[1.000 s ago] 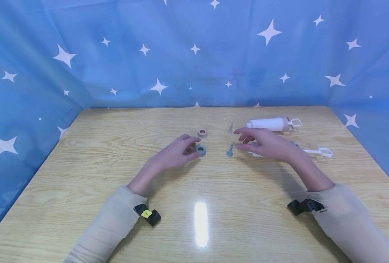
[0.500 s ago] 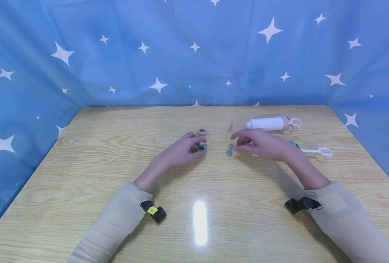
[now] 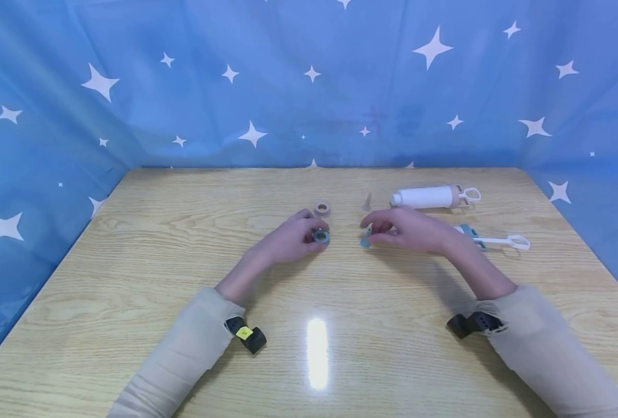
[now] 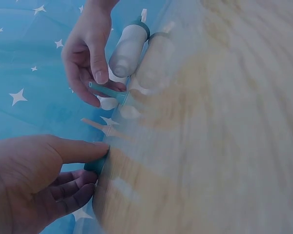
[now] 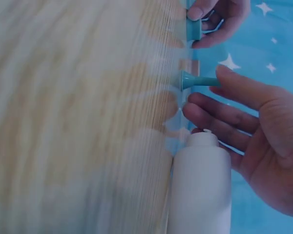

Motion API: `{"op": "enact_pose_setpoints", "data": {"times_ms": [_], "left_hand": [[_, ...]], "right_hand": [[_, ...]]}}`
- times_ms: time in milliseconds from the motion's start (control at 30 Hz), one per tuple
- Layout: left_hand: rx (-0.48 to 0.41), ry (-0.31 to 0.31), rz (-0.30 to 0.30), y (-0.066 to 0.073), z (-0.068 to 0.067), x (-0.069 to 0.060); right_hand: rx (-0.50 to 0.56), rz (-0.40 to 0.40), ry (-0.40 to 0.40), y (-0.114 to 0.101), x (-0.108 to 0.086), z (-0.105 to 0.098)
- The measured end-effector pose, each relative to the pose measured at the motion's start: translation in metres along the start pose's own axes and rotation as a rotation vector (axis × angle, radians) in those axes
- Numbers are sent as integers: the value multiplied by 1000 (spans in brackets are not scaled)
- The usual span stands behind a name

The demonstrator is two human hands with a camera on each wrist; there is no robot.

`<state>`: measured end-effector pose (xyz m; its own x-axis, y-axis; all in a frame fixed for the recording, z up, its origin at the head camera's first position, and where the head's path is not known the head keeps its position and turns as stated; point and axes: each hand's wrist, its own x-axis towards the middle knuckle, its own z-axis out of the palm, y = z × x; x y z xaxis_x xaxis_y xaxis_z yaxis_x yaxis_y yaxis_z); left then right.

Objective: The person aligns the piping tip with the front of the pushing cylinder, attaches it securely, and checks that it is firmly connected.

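Observation:
My left hand (image 3: 287,239) pinches a teal ring-shaped cap (image 3: 321,236) between thumb and fingers on the table; in the right wrist view the cap (image 5: 194,30) shows side-on. My right hand (image 3: 408,227) is around an upright teal nozzle (image 3: 365,242), its thumb and index finger on either side of the tip. In the left wrist view a gap shows between those fingers and the nozzle (image 4: 109,91). Behind the teal pieces are a pinkish-beige ring cap (image 3: 322,209) and a matching upright nozzle (image 3: 367,203).
A white plunger-type syringe (image 3: 424,197) with a beige collar lies at the back right. A second one with a teal collar (image 3: 468,230) and white loop handle (image 3: 518,242) lies partly hidden behind my right hand. A blue starred curtain (image 3: 309,116) borders the wooden table (image 3: 194,197).
My left hand has moved slightly right and its thumb and fingers have closed on the teal cap. My right hand has moved left, bringing its fingertips around the teal nozzle.

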<state>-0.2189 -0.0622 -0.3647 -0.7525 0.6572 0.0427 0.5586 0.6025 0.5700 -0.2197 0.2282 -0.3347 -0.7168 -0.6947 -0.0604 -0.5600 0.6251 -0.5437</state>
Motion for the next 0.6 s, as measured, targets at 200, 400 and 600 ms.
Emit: {"op": "enact_pose_setpoints", "data": {"times_ms": [200, 400, 600], "left_hand": [[17, -1, 5, -1, 0, 1], [7, -3, -3, 0, 1, 0], [6, -3, -13, 1, 0, 0]], "right_hand": [[-44, -26, 11, -1, 4, 1], [-77, -26, 18, -2, 6, 2], [-71, -16, 1, -4, 9, 3]]}}
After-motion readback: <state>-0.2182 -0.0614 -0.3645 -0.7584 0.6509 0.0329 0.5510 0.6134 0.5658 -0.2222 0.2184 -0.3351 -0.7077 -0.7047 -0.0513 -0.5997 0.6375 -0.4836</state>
